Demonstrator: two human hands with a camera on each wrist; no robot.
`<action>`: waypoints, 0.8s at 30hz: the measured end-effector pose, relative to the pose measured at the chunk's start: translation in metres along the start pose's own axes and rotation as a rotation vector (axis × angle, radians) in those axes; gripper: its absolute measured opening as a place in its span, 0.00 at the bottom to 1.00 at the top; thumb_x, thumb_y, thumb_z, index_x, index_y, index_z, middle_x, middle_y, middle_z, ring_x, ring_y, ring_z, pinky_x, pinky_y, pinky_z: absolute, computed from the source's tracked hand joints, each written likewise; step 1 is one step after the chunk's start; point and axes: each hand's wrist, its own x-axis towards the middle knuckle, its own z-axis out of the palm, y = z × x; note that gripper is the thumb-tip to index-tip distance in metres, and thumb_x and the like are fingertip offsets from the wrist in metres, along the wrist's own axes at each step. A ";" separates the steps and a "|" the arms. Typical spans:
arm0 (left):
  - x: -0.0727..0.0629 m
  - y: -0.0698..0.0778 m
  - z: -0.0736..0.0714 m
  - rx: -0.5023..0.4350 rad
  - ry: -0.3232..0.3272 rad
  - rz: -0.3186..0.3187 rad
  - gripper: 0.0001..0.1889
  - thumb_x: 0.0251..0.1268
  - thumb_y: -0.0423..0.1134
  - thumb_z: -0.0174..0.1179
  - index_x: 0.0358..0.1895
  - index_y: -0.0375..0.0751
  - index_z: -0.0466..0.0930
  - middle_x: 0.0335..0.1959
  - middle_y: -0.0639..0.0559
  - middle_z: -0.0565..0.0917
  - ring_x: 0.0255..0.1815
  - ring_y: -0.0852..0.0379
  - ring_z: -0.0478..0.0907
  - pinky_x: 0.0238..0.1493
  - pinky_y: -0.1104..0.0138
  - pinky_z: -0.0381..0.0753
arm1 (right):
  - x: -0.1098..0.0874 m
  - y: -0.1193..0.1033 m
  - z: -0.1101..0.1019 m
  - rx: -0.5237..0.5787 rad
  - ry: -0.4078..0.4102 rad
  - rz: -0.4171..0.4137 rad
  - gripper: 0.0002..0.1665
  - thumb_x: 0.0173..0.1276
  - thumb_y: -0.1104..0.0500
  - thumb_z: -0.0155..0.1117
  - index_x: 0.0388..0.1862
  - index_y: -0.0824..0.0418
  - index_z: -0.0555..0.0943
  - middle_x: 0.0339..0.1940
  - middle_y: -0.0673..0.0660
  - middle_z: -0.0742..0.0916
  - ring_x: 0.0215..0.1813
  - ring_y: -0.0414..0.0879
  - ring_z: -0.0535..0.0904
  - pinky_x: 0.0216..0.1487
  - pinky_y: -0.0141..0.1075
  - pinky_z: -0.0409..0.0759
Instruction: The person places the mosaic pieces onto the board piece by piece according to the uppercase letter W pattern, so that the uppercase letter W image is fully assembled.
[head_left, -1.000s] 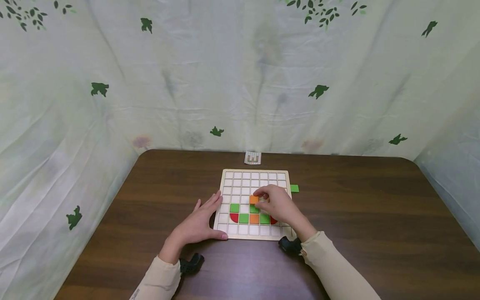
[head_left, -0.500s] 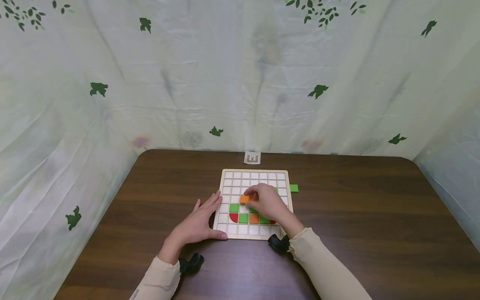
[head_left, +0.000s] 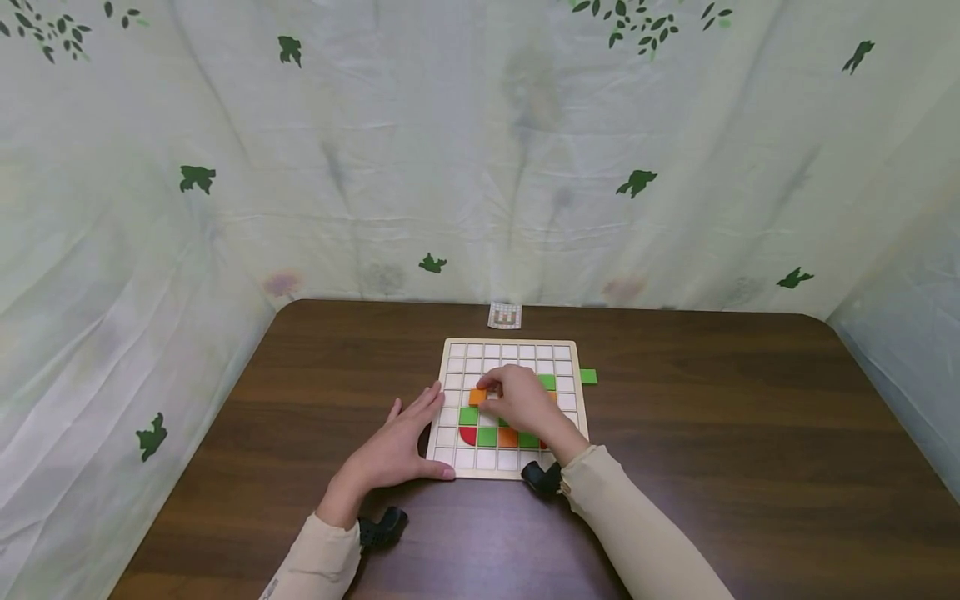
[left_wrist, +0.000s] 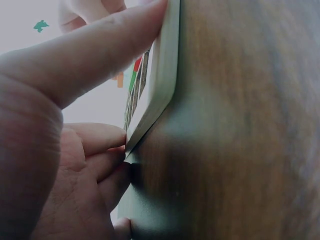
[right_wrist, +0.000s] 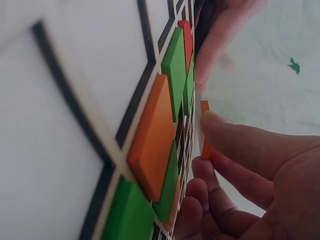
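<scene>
A wooden grid board [head_left: 510, 341] with white cells lies on the table. My left hand [head_left: 395, 448] is spread at its left side, thumb at the near edge and fingertips along the left edge. My right hand [head_left: 521, 404] pinches an orange square tile [head_left: 477, 397] between thumb and fingers. In the right wrist view this tile [right_wrist: 204, 106] stands edge-on, just off the board's face. Below it on the board sit a green square [head_left: 468, 415], a red rounded tile [head_left: 468, 436] and an orange square [head_left: 507, 437]. My right hand hides part of the middle cells.
A green square tile [head_left: 588, 377] lies beside the board's right edge. Behind the board is a small printed card [head_left: 505, 315] with a grid pattern. The brown table [head_left: 712, 417] reaches back to a pale curtain [head_left: 375, 167] with green leaf and bird prints.
My right hand has moved left over the board with the orange tile, uncovering a green tile and part of an orange one at the right. My left hand has stayed in place.
</scene>
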 end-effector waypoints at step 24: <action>0.000 0.002 0.000 -0.012 0.002 0.007 0.60 0.49 0.57 0.77 0.79 0.31 0.53 0.82 0.41 0.48 0.82 0.42 0.45 0.75 0.37 0.34 | 0.014 -0.006 0.006 -0.045 -0.048 0.042 0.14 0.63 0.60 0.74 0.48 0.59 0.88 0.43 0.52 0.89 0.46 0.46 0.81 0.53 0.41 0.80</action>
